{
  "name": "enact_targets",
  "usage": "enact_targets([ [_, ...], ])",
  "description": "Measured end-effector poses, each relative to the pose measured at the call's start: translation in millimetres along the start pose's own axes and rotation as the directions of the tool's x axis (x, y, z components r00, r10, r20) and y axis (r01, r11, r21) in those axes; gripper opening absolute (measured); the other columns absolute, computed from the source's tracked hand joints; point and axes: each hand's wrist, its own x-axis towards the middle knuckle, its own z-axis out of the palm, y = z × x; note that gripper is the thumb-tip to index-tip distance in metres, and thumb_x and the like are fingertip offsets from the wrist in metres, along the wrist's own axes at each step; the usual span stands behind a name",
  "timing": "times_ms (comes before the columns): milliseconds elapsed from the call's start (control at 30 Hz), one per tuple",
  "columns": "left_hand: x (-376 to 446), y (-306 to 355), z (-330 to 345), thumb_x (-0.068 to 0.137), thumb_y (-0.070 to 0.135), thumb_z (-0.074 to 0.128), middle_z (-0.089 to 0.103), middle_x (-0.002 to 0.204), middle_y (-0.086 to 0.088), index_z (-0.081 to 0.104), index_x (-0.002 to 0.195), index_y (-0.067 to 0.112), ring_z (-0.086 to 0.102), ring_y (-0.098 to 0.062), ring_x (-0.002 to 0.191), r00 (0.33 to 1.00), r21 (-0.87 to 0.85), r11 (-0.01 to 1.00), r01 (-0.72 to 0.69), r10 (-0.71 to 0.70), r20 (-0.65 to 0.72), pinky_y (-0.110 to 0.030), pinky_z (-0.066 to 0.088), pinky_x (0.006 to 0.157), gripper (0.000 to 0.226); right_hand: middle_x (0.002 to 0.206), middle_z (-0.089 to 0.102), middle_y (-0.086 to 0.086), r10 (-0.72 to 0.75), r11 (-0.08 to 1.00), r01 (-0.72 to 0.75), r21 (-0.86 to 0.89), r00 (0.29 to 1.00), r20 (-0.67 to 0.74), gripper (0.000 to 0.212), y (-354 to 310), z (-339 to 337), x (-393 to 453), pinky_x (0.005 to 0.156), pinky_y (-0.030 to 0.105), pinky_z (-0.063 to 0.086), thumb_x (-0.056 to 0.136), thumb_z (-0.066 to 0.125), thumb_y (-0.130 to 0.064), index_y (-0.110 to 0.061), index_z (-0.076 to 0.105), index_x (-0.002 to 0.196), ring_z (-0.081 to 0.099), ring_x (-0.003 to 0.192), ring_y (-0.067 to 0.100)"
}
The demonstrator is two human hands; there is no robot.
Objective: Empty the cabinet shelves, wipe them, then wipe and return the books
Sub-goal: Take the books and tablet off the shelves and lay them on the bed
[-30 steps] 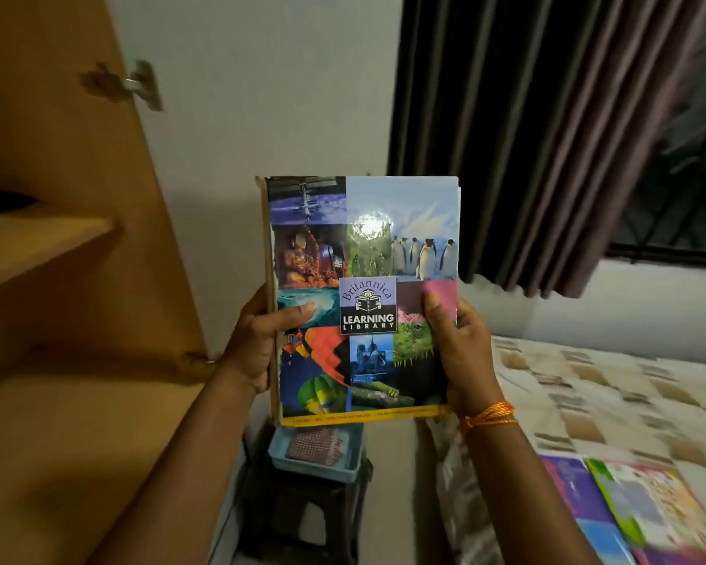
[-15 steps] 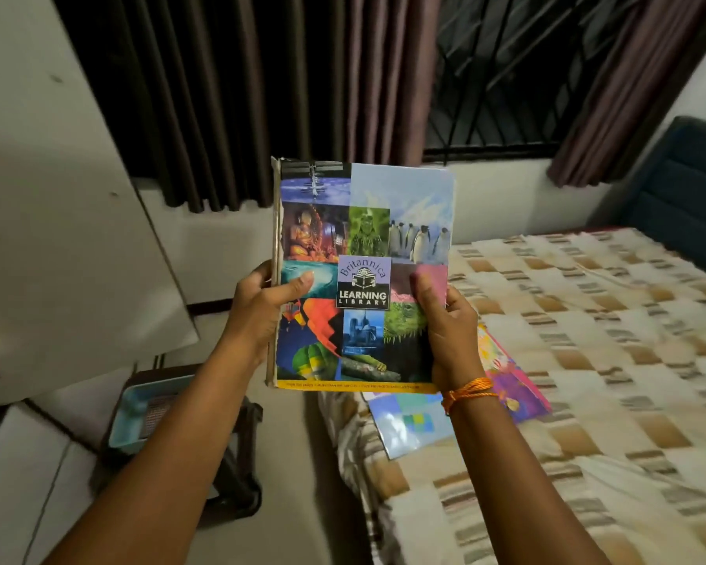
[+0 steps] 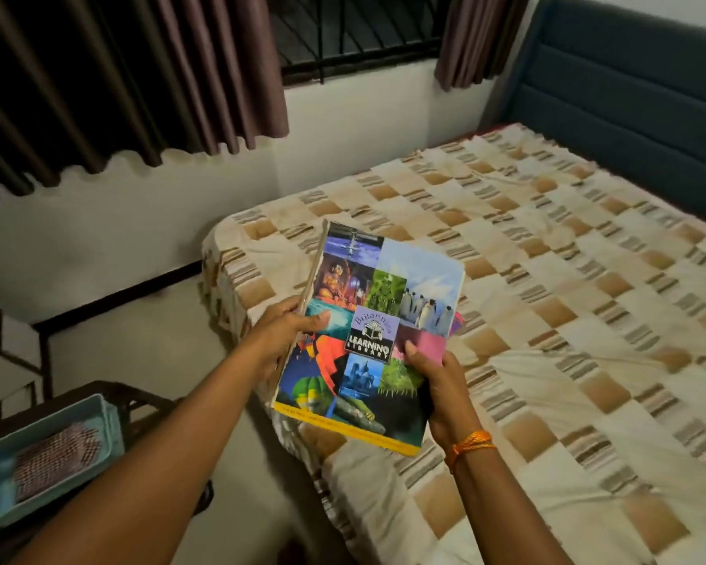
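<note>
From the head view, the large glossy book with a patchwork cover of colour photographs (image 3: 367, 336) is held by both hands above the near corner of the bed with the beige-and-brown checked sheet (image 3: 547, 279), its cover facing up and tilted toward the camera. Its long axis runs away from the person, spine on the left. The left hand (image 3: 280, 340) grips the spine edge, thumb on the cover and fingers curled beneath; the right hand (image 3: 437, 385) pinches the lower right edge likewise. A pink sliver of another book (image 3: 458, 322) peeks from beneath the right edge. The mattress lies straight below, so setting the book down probably needs only a short lowering, both hands equally near.
</note>
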Motion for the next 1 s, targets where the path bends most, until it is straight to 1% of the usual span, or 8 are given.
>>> enact_targets([
  [100, 35, -29, 15, 0.076, 0.019, 0.084, 0.077, 0.108, -0.013, 0.07, 0.114, 0.011, 0.071, -0.024, 0.084, 0.985, 0.093, 0.989, 0.117, -0.127, 0.114, -0.031, 0.054, 0.068, 0.04, 0.114, 0.073, 0.018, 0.07, 0.998, -0.071, -0.002, 0.989, -0.13, 0.052, 25, -35, -3, 0.089, 0.048, 0.059, 0.079, 0.08, -0.009, -0.005, 0.061, 0.127, 0.071, 0.103, 0.038],
  [233, 74, -82, 33, 0.061, 0.037, 0.095, 0.074, 0.112, -0.019, 0.072, 0.112, 0.011, 0.067, -0.03, 0.094, 0.933, 0.226, 0.948, 0.223, -0.275, 0.234, -0.043, 0.047, 0.083, 0.061, 0.111, 0.075, 0.016, 0.165, 0.986, -0.163, 0.03, 0.956, -0.242, 0.049, 67, -67, -9, 0.084, 0.045, 0.059, 0.079, 0.079, -0.01, -0.008, 0.064, 0.125, 0.072, 0.1, 0.037],
  [333, 96, -116, 49, 0.082, 0.025, 0.083, 0.073, 0.116, -0.014, 0.068, 0.115, 0.01, 0.07, -0.024, 0.102, 0.902, 0.314, 0.915, 0.254, -0.341, 0.265, -0.039, 0.052, 0.088, 0.04, 0.11, 0.075, 0.017, 0.232, 0.973, -0.214, 0.091, 0.921, -0.312, 0.04, 100, -82, -6, 0.077, 0.041, 0.06, 0.084, 0.073, -0.005, -0.006, 0.064, 0.123, 0.073, 0.099, 0.037],
  [567, 151, -197, 81, 0.094, 0.026, 0.072, 0.065, 0.095, 0.002, 0.061, 0.107, 0.015, 0.062, -0.011, 0.081, 0.864, 0.592, 0.799, 0.106, -0.369, 0.344, -0.022, 0.044, 0.063, 0.021, 0.109, 0.074, 0.02, 0.357, 0.934, -0.306, 0.184, 0.823, -0.441, 0.037, 194, -126, 21, 0.094, 0.055, 0.054, 0.084, 0.069, 0.006, -0.003, 0.066, 0.119, 0.07, 0.103, 0.041],
  [700, 178, -247, 88, 0.096, 0.035, 0.066, 0.061, 0.115, -0.005, 0.053, 0.13, 0.012, 0.06, -0.022, 0.103, 0.854, 0.751, 0.659, -0.028, -0.375, 0.361, -0.029, 0.043, 0.078, 0.043, 0.107, 0.075, 0.017, 0.402, 0.914, -0.372, 0.163, 0.776, -0.486, 0.03, 249, -154, 46, 0.103, 0.065, 0.045, 0.08, 0.075, -0.001, -0.01, 0.074, 0.109, 0.066, 0.11, 0.045],
  [800, 204, -281, 92, 0.095, 0.034, 0.067, 0.062, 0.123, -0.011, 0.054, 0.132, 0.009, 0.061, -0.027, 0.11, 0.863, 0.792, 0.607, -0.063, -0.365, 0.349, -0.033, 0.047, 0.086, 0.047, 0.101, 0.077, 0.014, 0.434, 0.896, -0.419, 0.148, 0.751, -0.497, 0.027, 280, -168, 67, 0.1, 0.057, 0.05, 0.08, 0.076, -0.004, -0.011, 0.074, 0.106, 0.071, 0.101, 0.038],
  [933, 232, -309, 95, 0.096, 0.025, 0.067, 0.062, 0.104, -0.003, 0.06, 0.118, 0.014, 0.058, -0.016, 0.086, 0.89, 0.798, 0.599, -0.062, -0.329, 0.316, -0.021, 0.04, 0.062, 0.026, 0.1, 0.078, 0.011, 0.445, 0.886, -0.446, 0.123, 0.748, -0.493, 0.03, 309, -173, 92, 0.096, 0.053, 0.054, 0.083, 0.078, -0.013, -0.013, 0.073, 0.112, 0.071, 0.102, 0.037],
  [1000, 244, -317, 94, 0.096, 0.023, 0.067, 0.063, 0.104, -0.004, 0.06, 0.117, 0.014, 0.062, -0.021, 0.092, 0.901, 0.816, 0.574, -0.068, -0.316, 0.298, -0.025, 0.039, 0.066, 0.024, 0.099, 0.078, 0.009, 0.442, 0.883, -0.46, 0.09, 0.753, -0.488, 0.028, 321, -172, 102, 0.086, 0.042, 0.054, 0.083, 0.079, -0.019, -0.015, 0.074, 0.111, 0.071, 0.101, 0.038],
])
